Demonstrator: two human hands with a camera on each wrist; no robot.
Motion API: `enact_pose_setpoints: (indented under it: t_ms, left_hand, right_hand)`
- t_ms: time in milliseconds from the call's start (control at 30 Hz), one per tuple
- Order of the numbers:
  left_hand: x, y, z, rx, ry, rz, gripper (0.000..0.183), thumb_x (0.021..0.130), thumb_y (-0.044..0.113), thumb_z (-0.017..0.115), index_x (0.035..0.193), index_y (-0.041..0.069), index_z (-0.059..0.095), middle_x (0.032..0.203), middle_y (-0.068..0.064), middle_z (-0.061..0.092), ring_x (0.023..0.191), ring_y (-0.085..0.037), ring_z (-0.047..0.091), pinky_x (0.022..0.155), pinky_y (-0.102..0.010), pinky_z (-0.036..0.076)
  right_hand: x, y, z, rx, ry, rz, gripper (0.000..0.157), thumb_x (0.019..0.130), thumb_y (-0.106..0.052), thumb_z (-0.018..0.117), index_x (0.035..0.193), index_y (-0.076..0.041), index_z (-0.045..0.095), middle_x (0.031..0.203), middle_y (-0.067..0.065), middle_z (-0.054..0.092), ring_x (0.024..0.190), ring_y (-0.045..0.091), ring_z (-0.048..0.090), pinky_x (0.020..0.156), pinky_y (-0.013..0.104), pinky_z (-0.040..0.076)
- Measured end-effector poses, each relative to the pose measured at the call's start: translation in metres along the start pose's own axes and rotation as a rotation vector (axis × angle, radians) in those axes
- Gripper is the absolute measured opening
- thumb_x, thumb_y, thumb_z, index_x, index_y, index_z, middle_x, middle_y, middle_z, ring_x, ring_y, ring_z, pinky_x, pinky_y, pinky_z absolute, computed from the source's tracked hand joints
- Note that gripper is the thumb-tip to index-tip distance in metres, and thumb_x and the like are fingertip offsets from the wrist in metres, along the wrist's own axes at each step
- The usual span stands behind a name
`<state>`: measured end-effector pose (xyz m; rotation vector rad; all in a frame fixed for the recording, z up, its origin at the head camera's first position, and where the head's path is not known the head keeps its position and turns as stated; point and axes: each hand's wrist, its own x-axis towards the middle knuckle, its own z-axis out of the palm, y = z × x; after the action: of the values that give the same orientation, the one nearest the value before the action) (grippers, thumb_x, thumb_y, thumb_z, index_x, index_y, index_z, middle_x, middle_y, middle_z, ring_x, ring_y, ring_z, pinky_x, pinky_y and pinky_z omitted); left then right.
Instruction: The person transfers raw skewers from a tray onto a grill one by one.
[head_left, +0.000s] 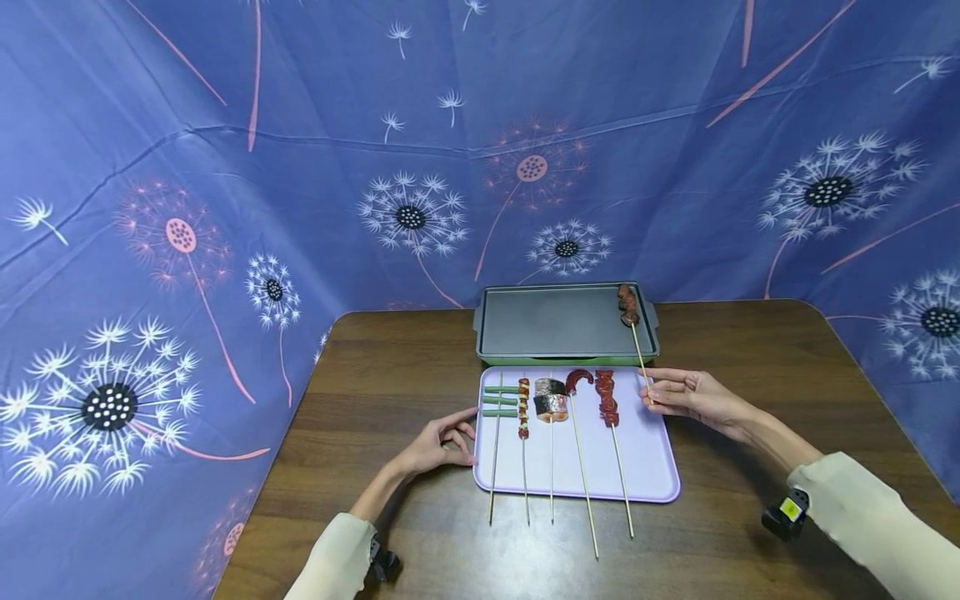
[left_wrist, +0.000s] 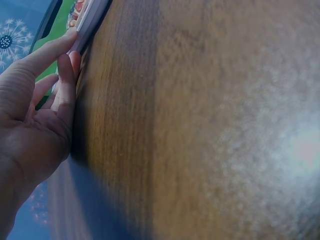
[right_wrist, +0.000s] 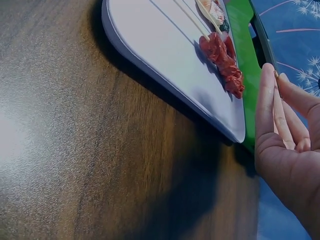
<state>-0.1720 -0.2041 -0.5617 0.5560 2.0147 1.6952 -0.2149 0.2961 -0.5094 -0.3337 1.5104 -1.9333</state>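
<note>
My right hand [head_left: 693, 400] pinches the lower end of a wooden skewer stick between thumb and fingers. Its brown meat pieces [head_left: 628, 305] lie over the right end of the dark griddle [head_left: 555, 321]. At the left rim of the pale lilac tray [head_left: 645, 471], my left hand [head_left: 442, 442] grips the edge with thumb and fingers. On the tray lie a green vegetable skewer [head_left: 500, 401], a thin red-and-pale skewer [head_left: 523, 408], a fish-like skewer with silvery skin [head_left: 551, 400], a curled dark red skewer [head_left: 577, 380] and a red meat skewer [head_left: 607, 398].
The griddle has a green base [right_wrist: 247, 55] and stands right behind the tray. Several sticks stick out over the tray's front edge. Brown wooden table [head_left: 367, 367] surrounds both, and a blue dandelion-print cloth [head_left: 465, 217] hangs behind and at the sides.
</note>
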Motion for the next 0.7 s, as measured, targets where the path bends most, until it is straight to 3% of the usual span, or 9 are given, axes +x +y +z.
enact_pose_setpoints:
  t_ms: [133,233,500,700]
  left_hand:
    - [0.0,0.001,0.0,0.015,0.003,0.001,0.085,0.081,-0.01,0.079,0.154,-0.006,0.036,0.119,-0.04,0.057,0.081,-0.003,0.067,0.078,-0.016,0.054]
    - [0.0,0.001,0.0,0.019,0.002,-0.003,0.084,0.082,-0.01,0.079,0.154,-0.006,0.036,0.12,-0.039,0.057,0.082,-0.003,0.067,0.078,-0.016,0.054]
    - [-0.001,0.004,0.0,0.006,-0.002,-0.021,0.084,0.083,-0.01,0.077,0.155,-0.005,0.035,0.121,-0.039,0.056,0.082,-0.003,0.066,0.078,-0.016,0.054]
    - [0.0,0.002,-0.001,0.009,-0.005,-0.022,0.085,0.082,-0.011,0.077,0.155,-0.006,0.035,0.121,-0.039,0.056,0.082,-0.002,0.067,0.077,-0.016,0.054]
  right_hand:
    - [-0.005,0.002,-0.001,-0.026,-0.002,0.008,0.047,0.106,0.001,0.049,0.152,-0.002,0.043,0.125,0.008,0.074,0.117,0.017,0.071,0.102,0.034,0.054]
    - [-0.012,0.004,0.0,-0.045,-0.019,0.01,0.058,0.105,0.003,0.05,0.154,0.017,0.021,0.127,0.011,0.072,0.117,0.017,0.07,0.103,0.037,0.053]
    - [-0.035,0.009,0.009,-0.076,-0.024,0.059,0.059,0.105,0.0,0.05,0.153,0.018,0.021,0.131,0.014,0.07,0.12,0.019,0.069,0.104,0.04,0.052]
    - [-0.051,0.019,0.023,-0.049,-0.043,0.065,0.051,0.105,0.001,0.049,0.153,0.011,0.034,0.13,0.017,0.07,0.118,0.02,0.07,0.103,0.041,0.052]
